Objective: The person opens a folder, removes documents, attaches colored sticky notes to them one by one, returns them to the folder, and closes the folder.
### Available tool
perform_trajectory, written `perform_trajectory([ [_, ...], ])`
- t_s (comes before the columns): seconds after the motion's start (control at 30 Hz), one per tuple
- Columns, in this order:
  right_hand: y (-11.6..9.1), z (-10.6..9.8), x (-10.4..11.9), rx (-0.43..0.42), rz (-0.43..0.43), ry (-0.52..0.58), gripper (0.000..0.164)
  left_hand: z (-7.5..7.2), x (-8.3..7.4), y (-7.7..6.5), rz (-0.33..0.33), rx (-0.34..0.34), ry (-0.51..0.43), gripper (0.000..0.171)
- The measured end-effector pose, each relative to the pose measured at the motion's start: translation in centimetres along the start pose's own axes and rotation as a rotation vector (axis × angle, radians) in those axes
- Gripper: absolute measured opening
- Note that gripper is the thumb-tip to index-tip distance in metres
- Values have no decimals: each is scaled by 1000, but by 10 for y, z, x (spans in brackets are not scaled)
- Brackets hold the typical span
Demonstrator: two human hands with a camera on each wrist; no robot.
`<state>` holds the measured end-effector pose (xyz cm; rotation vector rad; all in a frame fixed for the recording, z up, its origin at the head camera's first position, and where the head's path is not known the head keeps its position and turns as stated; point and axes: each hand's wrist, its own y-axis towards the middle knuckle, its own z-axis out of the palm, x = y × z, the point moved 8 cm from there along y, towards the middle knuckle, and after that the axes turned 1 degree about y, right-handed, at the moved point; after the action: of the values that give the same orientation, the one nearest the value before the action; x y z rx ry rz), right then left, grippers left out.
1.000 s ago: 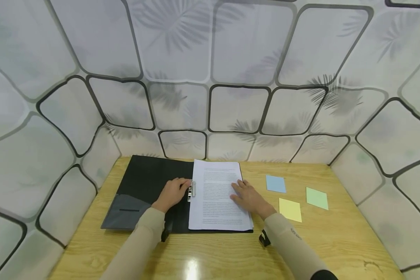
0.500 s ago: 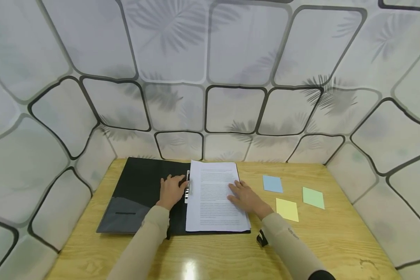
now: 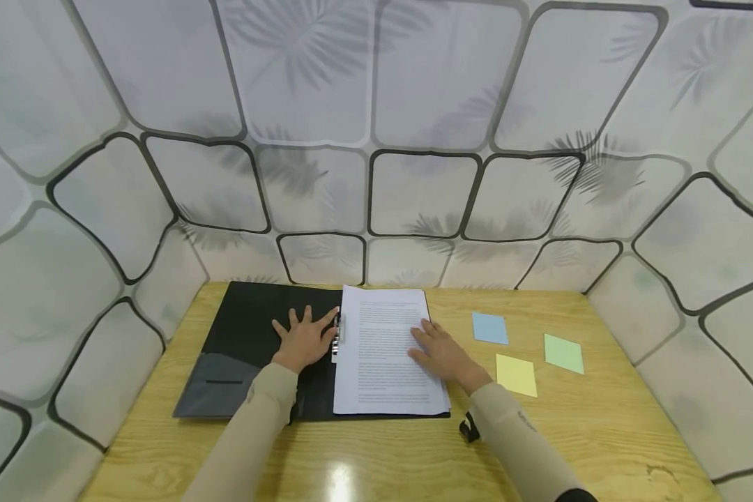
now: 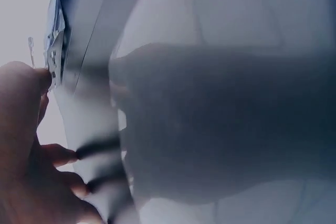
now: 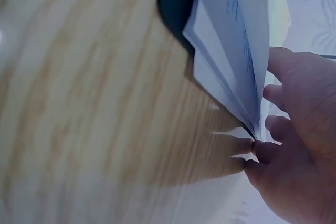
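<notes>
A black folder (image 3: 257,321) lies spread on the table, with a stack of printed paper (image 3: 389,362) on its right half. Along the stack's left edge runs a metal clip (image 3: 335,343). My left hand (image 3: 302,341) rests on the folder's left part with fingers spread, thumb and index finger close by the clip; the left wrist view shows the thumb (image 4: 42,77) right at the clip's metal. My right hand (image 3: 442,352) lies on the right side of the paper, fingers extended. In the right wrist view its fingertips are at the edge of the sheets (image 5: 231,51).
Right of the folder, a blue sticky note (image 3: 490,328), a yellow one (image 3: 516,376) and a green one (image 3: 563,353) lie on the wooden table (image 3: 627,432). A clear grey pocket (image 3: 216,387) covers the folder's lower left corner. Patterned walls (image 3: 427,195) enclose the table.
My left hand's fingers have spread out across the folder, away from the clip's top where they were bunched a second ago. The right hand stays on the paper.
</notes>
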<state>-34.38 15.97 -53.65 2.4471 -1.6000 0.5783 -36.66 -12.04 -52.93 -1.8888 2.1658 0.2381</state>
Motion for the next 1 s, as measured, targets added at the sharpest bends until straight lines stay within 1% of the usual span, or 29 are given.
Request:
perform_trajectory([
  [0.1, -2, -4, 3, -29, -1, -18, 59, -1, -1, 1, -5, 31, -11, 55],
  [0.17, -2, -5, 8, -51, -21, -53, 57, 0, -1, 1, -14, 55, -13, 55],
  [0.23, -3, -4, 19, -61, -55, -75, 55, 0, -2, 2, -22, 69, -16, 55],
  [0.3, -5, -2, 35, -60, -101, -75, 51, 0, -2, 2, -29, 76, -16, 55],
  [0.47, -16, 16, 84, 13, -221, -67, 47, -1, -2, 2, -36, 77, -9, 55],
  [0.57, -24, 29, 112, 78, -279, -78, 49, -1, -2, 2, -37, 82, -5, 55],
  [0.7, -32, 43, 143, 136, -362, -86, 51, -2, -2, 1, -43, 95, -12, 56],
  [0.83, -34, 53, 160, 167, -408, -96, 53, -3, -2, 1, -50, 105, -12, 56],
  [1.0, -32, 61, 164, 200, -388, -103, 52, -2, -2, 1, -55, 116, -7, 56],
])
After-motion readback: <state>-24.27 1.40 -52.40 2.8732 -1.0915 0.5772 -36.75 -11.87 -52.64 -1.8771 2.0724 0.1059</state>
